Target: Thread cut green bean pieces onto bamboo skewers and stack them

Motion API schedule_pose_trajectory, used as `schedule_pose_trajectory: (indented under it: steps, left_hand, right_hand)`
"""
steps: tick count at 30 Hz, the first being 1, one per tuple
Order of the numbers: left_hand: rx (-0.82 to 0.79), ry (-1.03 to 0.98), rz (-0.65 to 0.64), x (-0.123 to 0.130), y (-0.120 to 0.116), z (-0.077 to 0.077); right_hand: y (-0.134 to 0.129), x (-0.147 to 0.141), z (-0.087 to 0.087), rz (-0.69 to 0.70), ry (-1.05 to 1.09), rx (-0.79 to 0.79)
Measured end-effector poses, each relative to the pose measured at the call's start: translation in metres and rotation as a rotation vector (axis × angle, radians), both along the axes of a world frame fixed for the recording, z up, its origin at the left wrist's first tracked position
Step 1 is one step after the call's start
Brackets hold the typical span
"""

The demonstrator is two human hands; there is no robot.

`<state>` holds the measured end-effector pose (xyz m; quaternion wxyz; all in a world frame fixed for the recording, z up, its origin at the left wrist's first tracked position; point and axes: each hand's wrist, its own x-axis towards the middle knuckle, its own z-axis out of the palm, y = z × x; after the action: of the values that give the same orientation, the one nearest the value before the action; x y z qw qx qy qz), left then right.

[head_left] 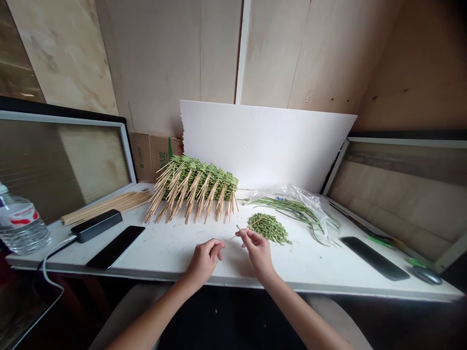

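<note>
My left hand (207, 257) is closed, its thumb and fingers curled in a pinch just above the tabletop. A thin pale skewer (232, 237) shows in the gap between my hands; its other end is hidden by the left fingers. My right hand (257, 248) pinches a short green stem piece (238, 227) between thumb and fingertips, right by the skewer. Beside that hand lies a heap of cut green stem pieces (269, 227). Farther back, bamboo skewers threaded with green pieces are stacked in a large pile (204, 182), bare ends toward me.
Long green stems (292, 206) lie partly under a clear plastic bag (310, 199). Loose skewers (109, 205), a black box (97, 226), a phone (116, 247) and a water bottle (24, 223) are at left. Another dark slab (375, 257) and a mouse (426, 274) lie right.
</note>
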<state>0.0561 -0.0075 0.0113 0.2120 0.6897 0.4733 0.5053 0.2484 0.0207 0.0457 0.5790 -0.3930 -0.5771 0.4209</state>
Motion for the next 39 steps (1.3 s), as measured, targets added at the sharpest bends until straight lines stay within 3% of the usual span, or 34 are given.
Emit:
schedule_pose_trajectory:
  steps: [12, 16, 19, 22, 27, 32, 39]
  left_hand:
    - [-0.028, 0.014, -0.025, -0.001, 0.001, -0.001]
    - [-0.023, -0.009, -0.01, 0.0, 0.0, 0.001]
    - [-0.023, -0.025, 0.006, 0.001, -0.001, 0.002]
    - [-0.026, -0.025, 0.017, 0.001, -0.001, 0.002]
    - [-0.009, -0.016, 0.032, 0.001, -0.002, 0.002]
    - [-0.008, -0.016, 0.027, 0.001, -0.002, 0.002]
    - [-0.029, -0.007, 0.025, 0.002, -0.002, 0.002]
  right_hand:
    - [0.004, 0.007, 0.005, 0.091, -0.031, 0.007]
    - [0.01, 0.02, 0.019, 0.138, -0.021, 0.001]
    - [0.02, 0.041, 0.035, 0.079, -0.005, -0.008]
    - [0.032, 0.068, 0.044, 0.033, -0.152, 0.005]
    - [0.049, 0.1, 0.028, 0.108, -0.494, 0.078]
    - [0.058, 0.102, 0.007, 0.017, -0.437, 0.023]
    - [0.058, 0.103, 0.012, 0.029, -0.502, 0.01]
